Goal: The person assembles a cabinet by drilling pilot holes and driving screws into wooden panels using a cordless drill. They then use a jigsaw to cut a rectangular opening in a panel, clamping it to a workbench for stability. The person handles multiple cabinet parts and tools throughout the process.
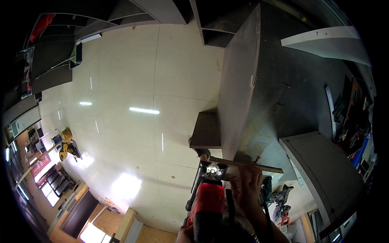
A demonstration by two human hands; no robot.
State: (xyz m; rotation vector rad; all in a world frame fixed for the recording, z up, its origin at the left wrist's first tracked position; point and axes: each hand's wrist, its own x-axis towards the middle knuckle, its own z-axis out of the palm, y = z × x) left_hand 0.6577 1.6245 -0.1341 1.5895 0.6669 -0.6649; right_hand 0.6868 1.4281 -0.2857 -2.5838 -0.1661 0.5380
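Observation:
A red and black jigsaw [208, 198] is in front of me at the lower middle, its front lamp lit near the blade area. My left hand [185, 233] is wrapped round its body at the lower edge, partly hidden behind the tool. To the right of the jigsaw's front, my right hand [248, 182] grips a narrow board [265, 168] that lies across the edge of the workbench. The jigsaw's front end touches or nearly touches this board; the exact contact is hidden. Beyond it, a dark brown panel [206, 130] juts out beside the bench.
A dark workbench top [300, 97] with sawdust and loose screws spreads to the right. On it lie a grey panel [324, 162] and a white curved-looking panel [324, 40]. Tools hang or lie at the far right. A yellow machine [67, 148] stands on the pale floor [121, 73].

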